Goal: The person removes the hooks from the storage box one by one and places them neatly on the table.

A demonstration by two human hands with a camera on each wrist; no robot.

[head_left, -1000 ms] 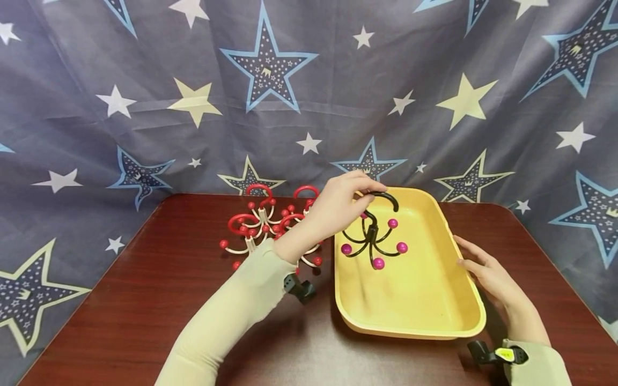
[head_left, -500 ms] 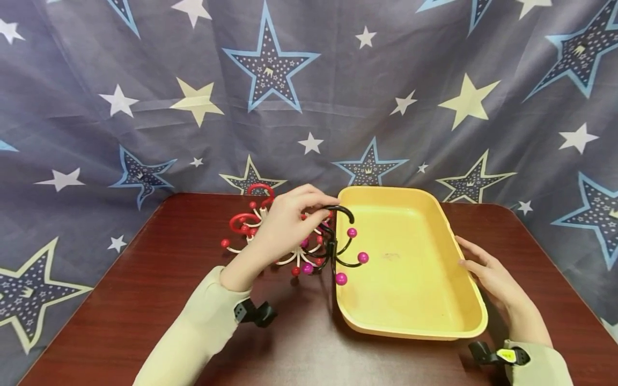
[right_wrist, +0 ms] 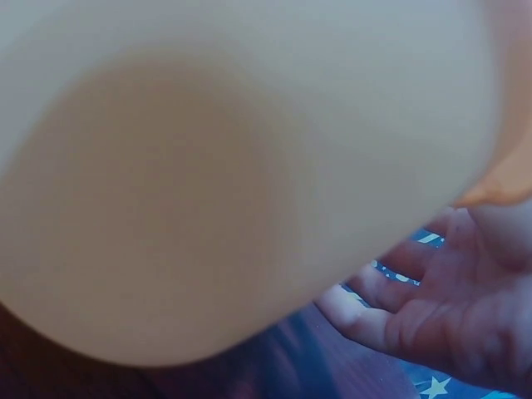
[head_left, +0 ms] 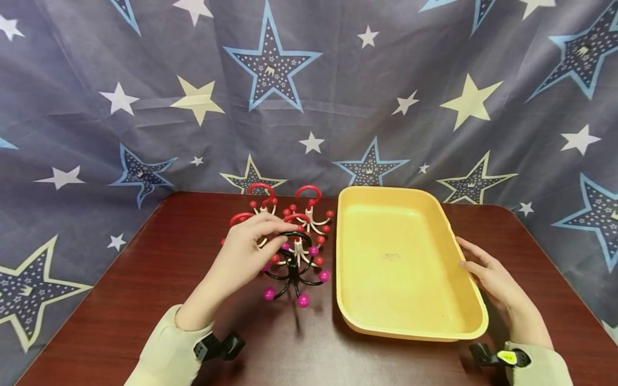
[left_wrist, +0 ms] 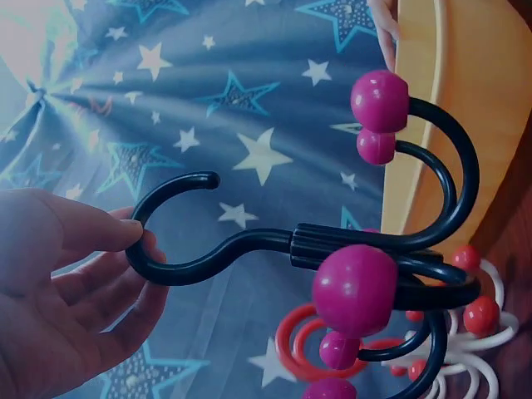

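My left hand point(head_left: 246, 249) pinches the hook's curve of a black multi-arm hanger point(head_left: 293, 272) with pink ball tips. It is upright, arms spread low, close over the table. In the left wrist view, thumb and fingers meet on the hook, and the hanger's ribbed stem point(left_wrist: 320, 243) shows in full. Just behind stand several white hangers point(head_left: 298, 247) with red hooks and red balls, partly hidden by hand and hanger. My right hand point(head_left: 497, 284) touches the right rim of a yellow tray point(head_left: 396, 300); its fingers lie loosely along the outside.
The dark red-brown table point(head_left: 145, 300) spreads out on both sides. At its far edge hangs a grey-blue curtain point(head_left: 318, 112) printed with stars. In the right wrist view, the tray's blurred outer wall point(right_wrist: 208, 208) covers most of the picture.
My left hand has carried the black hanger left and down, from over the tray to in front of the red-hooked hangers. The right hand stays at the tray's rim.
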